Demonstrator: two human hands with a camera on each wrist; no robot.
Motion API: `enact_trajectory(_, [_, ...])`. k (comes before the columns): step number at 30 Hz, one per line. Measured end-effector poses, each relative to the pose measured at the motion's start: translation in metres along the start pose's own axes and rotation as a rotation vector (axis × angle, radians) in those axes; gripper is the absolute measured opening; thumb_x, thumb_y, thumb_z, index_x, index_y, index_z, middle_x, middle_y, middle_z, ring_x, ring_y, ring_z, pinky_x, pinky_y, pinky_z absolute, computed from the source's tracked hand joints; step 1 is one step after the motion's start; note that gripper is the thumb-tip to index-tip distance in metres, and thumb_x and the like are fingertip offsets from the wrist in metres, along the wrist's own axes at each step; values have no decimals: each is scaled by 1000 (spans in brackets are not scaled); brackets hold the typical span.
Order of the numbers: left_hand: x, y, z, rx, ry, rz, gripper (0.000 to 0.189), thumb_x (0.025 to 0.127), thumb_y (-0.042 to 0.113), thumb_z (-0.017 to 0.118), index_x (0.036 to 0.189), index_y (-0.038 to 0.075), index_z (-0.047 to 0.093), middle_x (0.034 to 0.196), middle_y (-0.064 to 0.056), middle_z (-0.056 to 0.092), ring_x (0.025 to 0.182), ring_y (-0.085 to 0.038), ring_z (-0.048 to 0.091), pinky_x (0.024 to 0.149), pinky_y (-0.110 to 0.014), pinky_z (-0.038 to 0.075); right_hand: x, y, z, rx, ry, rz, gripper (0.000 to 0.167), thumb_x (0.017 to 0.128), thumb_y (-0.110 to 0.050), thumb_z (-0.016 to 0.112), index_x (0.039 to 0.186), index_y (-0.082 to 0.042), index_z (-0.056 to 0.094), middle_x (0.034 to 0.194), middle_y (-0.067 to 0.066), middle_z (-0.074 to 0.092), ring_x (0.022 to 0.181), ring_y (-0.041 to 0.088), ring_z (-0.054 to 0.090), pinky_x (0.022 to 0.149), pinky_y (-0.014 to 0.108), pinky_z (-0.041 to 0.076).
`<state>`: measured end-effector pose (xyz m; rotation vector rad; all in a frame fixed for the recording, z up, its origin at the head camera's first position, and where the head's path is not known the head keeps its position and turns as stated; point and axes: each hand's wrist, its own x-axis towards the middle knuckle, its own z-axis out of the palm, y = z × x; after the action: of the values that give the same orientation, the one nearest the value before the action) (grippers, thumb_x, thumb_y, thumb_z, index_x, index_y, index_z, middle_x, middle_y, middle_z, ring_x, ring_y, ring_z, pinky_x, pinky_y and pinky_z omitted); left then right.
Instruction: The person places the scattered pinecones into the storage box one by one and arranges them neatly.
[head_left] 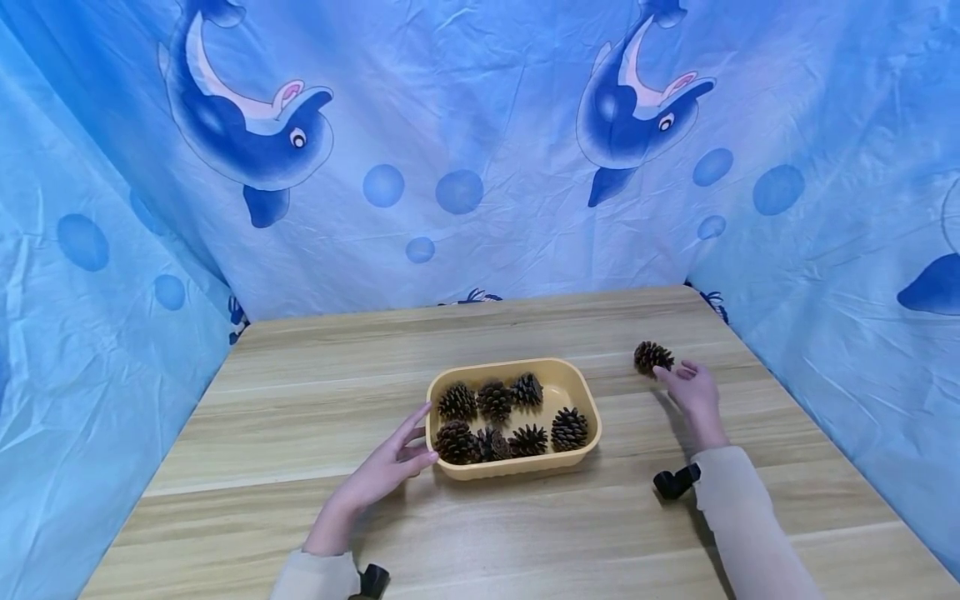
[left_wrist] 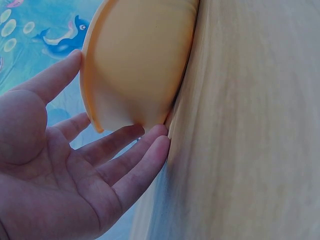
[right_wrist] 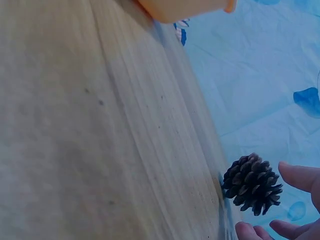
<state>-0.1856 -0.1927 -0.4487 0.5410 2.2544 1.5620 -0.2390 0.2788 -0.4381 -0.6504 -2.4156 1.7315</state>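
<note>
A yellow plastic container (head_left: 517,471) with rounded corners stands mid-table and holds several brown pine cones (head_left: 494,402). My left hand (head_left: 386,471) touches its left end, thumb and fingers spread along the rim and side; the left wrist view shows these fingers (left_wrist: 135,172) reaching low on the wall. To the right of the container, one separate pine cone (head_left: 653,358) lies on the table. Close beside it is my right hand (head_left: 693,400), thumb and fingers apart. In the right wrist view a gap shows between the thumb (right_wrist: 300,176) and this pine cone (right_wrist: 252,185).
The wood-grain table (head_left: 300,400) reaches back to a blue curtain (head_left: 465,100) printed with dolphins and bubbles, which also hangs along both sides. Each wrist carries a small black device; the right one (head_left: 677,482) sits at the sleeve's edge.
</note>
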Motion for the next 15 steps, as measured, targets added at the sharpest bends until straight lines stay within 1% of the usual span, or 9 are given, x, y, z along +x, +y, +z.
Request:
enact_trajectory(3, [0, 0, 0, 0, -1, -1, 79, 96, 24, 60, 157, 20, 10, 151, -36, 27, 131, -52, 42, 101, -56, 48, 5, 2, 1, -9, 24, -10, 77, 96, -27, 57, 151, 6, 15, 153, 32, 28, 140, 44, 34, 116, 47, 36])
enact_trajectory(5, [0, 0, 0, 1, 1, -3, 79, 96, 24, 60, 157, 20, 10, 151, -35, 27, 131, -52, 42, 101, -56, 48, 9, 3, 2, -3, 39, -9, 75, 96, -28, 57, 151, 6, 18, 151, 31, 31, 138, 41, 37, 112, 43, 41])
enact_trajectory(7, [0, 0, 0, 0, 2, -5, 79, 96, 24, 60, 157, 20, 11, 151, -35, 27, 131, -52, 42, 101, -57, 48, 13, 3, 3, 10, 48, -1, 74, 96, -29, 57, 151, 5, 20, 151, 30, 34, 136, 39, 41, 105, 34, 48])
enact_trajectory(9, [0, 0, 0, 2, 3, -5, 79, 96, 24, 60, 157, 20, 11, 151, -35, 27, 131, -52, 42, 101, -57, 48, 17, 3, 4, 27, 53, 13, 73, 96, -28, 58, 151, 4, 22, 151, 29, 35, 130, 35, 47, 93, 23, 53])
enact_trajectory(10, [0, 0, 0, 1, 4, -6, 78, 96, 24, 60, 157, 20, 11, 151, -35, 27, 131, -52, 42, 101, -57, 48, 19, 3, 5, 35, 57, 16, 72, 96, -27, 58, 150, 4, 23, 150, 29, 36, 125, 32, 51, 87, 18, 54])
enact_trajectory(12, [0, 0, 0, 1, 4, -6, 78, 96, 24, 60, 157, 20, 11, 151, -35, 27, 131, -52, 43, 100, -56, 48, 22, 3, 6, 52, 63, 18, 70, 95, -25, 60, 149, 6, 26, 149, 29, 37, 108, 21, 59, 76, 11, 53])
enact_trajectory(13, [0, 0, 0, 2, 4, -6, 78, 96, 24, 60, 157, 20, 11, 151, -35, 28, 131, -52, 43, 100, -56, 49, 23, 3, 6, 56, 67, 18, 70, 95, -24, 60, 148, 6, 27, 148, 29, 38, 98, 14, 60, 73, 10, 53])
enact_trajectory(15, [0, -1, 0, 3, 3, -5, 78, 96, 24, 60, 157, 20, 11, 150, -35, 28, 130, -52, 43, 100, -56, 49, 25, 4, 7, 65, 79, 14, 67, 94, -22, 62, 146, 8, 31, 146, 30, 40, 81, 2, 57, 69, 9, 53])
